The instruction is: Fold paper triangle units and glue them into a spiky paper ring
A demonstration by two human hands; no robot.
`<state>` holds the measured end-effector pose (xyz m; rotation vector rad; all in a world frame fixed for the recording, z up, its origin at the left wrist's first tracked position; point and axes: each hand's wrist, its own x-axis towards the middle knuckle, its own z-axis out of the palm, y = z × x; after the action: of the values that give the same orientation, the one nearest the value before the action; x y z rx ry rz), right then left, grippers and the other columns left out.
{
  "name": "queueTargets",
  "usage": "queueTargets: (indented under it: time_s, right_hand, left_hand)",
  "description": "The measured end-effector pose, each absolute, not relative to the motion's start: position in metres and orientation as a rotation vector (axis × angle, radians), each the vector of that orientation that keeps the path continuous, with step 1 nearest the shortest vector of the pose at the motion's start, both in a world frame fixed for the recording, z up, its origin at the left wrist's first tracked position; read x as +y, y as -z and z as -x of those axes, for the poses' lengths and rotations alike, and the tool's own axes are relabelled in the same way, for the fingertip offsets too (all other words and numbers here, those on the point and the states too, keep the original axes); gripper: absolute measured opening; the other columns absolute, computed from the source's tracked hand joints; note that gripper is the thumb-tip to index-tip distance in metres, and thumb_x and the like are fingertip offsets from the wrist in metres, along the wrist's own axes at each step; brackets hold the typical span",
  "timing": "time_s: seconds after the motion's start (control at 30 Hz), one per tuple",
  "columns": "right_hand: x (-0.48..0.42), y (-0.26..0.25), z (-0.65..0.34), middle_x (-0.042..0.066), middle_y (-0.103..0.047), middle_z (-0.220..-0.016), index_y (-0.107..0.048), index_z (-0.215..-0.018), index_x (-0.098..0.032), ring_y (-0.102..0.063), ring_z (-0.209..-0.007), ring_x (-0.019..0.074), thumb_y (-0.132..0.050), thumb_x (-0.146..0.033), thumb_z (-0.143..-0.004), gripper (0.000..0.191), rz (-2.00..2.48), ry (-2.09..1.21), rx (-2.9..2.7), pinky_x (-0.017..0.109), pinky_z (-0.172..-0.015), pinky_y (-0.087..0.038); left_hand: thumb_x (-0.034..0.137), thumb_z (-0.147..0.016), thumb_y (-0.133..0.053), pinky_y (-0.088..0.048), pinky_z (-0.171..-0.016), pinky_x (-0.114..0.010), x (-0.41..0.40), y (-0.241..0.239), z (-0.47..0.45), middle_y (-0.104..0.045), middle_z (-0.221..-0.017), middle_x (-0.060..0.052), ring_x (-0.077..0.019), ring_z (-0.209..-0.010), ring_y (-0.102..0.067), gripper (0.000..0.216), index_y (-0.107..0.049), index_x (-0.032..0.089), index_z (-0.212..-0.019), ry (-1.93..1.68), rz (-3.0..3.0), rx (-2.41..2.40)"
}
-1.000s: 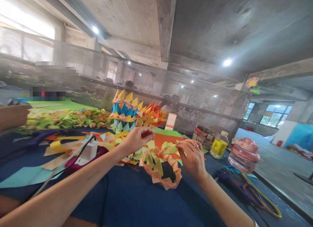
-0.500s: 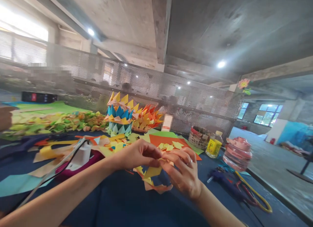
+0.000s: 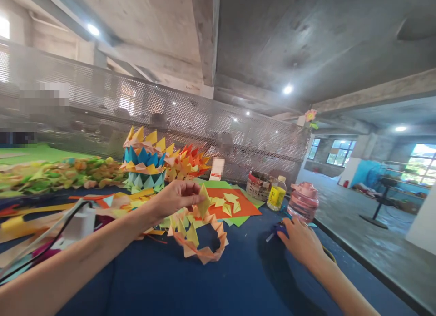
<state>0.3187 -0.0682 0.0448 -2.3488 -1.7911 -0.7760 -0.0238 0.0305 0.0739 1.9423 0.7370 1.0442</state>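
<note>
My left hand (image 3: pixel 182 198) pinches a yellow folded paper piece (image 3: pixel 204 201), which stands upright from the fingertips. Below it on the blue cloth lies a ring of peach folded paper (image 3: pixel 223 236), with a few yellow points along its left side. At the right, my right hand (image 3: pixel 301 239) is closed over a dark blue glue gun (image 3: pixel 278 229); its clear nozzle points left, and the palm hides most of its body. More yellow folded pieces (image 3: pixel 231 202) lie on an orange paper sheet (image 3: pixel 250 210) beyond the ring.
Layered paper crowns (image 3: pixel 145 164) and a heap of folded green pieces (image 3: pixel 68 173) stand at the back left. A woven basket (image 3: pixel 259 186), a yellow-labelled bottle (image 3: pixel 276 195) and a pink water jug (image 3: pixel 303 200) line the right. A power strip (image 3: pixel 81 220) with cables lies left.
My right hand has left the paper ring and moved right onto the glue gun. The ring now rests on the table, and my left hand holds a separate yellow piece. The view has turned right.
</note>
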Motion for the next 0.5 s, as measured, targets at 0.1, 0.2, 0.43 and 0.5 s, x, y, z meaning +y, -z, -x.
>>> queueTargets:
  time_s: [0.1, 0.2, 0.43, 0.5]
  right_hand:
    - [-0.069, -0.033, -0.350, 0.013, -0.068, -0.082, -0.063, -0.078, -0.017, -0.066, -0.084, 0.0323, -0.062, -0.027, -0.078, 0.009, 2.495, 0.645, -1.745, 0.037, -0.068, -0.046]
    - [-0.065, -0.024, -0.360, 0.012, -0.069, -0.085, -0.062, -0.081, -0.017, -0.067, -0.085, 0.0288, -0.057, -0.026, -0.080, 0.010, 2.514, 0.556, -1.753, 0.033, -0.069, -0.045]
    - [-0.053, -0.025, -0.364, 0.017, -0.069, -0.082, -0.062, -0.073, -0.017, -0.068, -0.081, 0.0327, -0.055, -0.024, -0.077, 0.011, 2.484, 0.536, -1.681, 0.035, -0.065, -0.045]
    - [-0.047, -0.033, -0.363, 0.016, -0.068, -0.078, -0.062, -0.071, -0.017, -0.068, -0.079, 0.0328, -0.054, -0.021, -0.077, 0.011, 2.411, 0.558, -1.694, 0.036, -0.065, -0.045]
  left_hand:
    - [0.039, -0.072, -0.061, -0.043, -0.049, -0.021, 0.031, -0.080, 0.017, -0.058, -0.061, 0.001, -0.0106, -0.055, -0.052, 0.021, -0.058, 0.018, -0.069, -1.075, -1.941, 0.773]
    - [0.038, -0.072, -0.061, -0.039, -0.045, -0.019, 0.034, -0.080, 0.009, -0.058, -0.061, 0.001, -0.0119, -0.058, -0.055, 0.020, -0.058, 0.018, -0.071, -1.083, -1.888, 0.790]
    - [0.035, -0.077, -0.059, -0.046, -0.050, -0.022, 0.045, -0.062, 0.008, -0.068, -0.073, -0.004, -0.0145, -0.066, -0.064, 0.017, -0.061, 0.018, -0.076, -1.154, -1.750, 0.747]
    - [0.035, -0.077, -0.060, -0.047, -0.052, -0.022, 0.047, -0.060, 0.013, -0.069, -0.073, -0.004, -0.0150, -0.067, -0.065, 0.017, -0.062, 0.018, -0.076, -1.175, -1.737, 0.777]
